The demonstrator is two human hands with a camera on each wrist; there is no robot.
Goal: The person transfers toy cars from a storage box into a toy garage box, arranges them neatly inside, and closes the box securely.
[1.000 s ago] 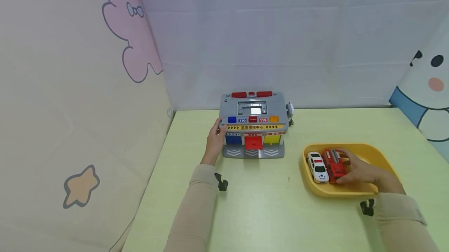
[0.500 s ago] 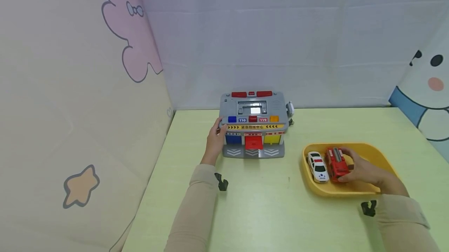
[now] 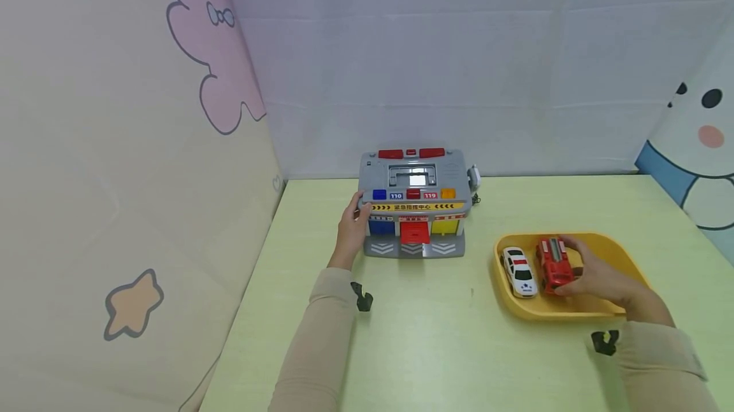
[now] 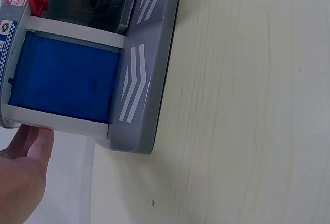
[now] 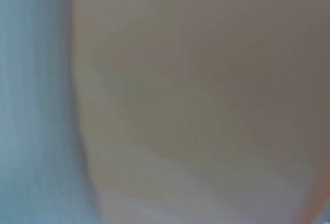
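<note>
A grey toy rescue station (image 3: 413, 179) stands at the back of the table. Its blue door (image 4: 64, 77) is closed, while the red middle door (image 3: 415, 232) is swung up and out over a dark opening. My left hand (image 3: 350, 234) rests against the station's left side, its fingers (image 4: 41, 144) fairly straight. Over the yellow tray, my right hand (image 3: 596, 278) grips a red toy fire truck (image 3: 555, 265) between thumb and fingers. A white toy police car (image 3: 519, 273) lies in the tray left of the truck. The right wrist view is blurred and mostly blocked.
The yellow tray (image 3: 518, 311) sits at the right of the pale table (image 3: 436, 335). A yellow door (image 3: 445, 227) closes the station's right bay. A small grey handset (image 3: 474, 177) hangs at its right side. Cloth-covered walls border the table at the back and left.
My right hand has moved the fire truck slightly to the right and away from me, widening the gap to the police car. My left hand and the station stay put.
</note>
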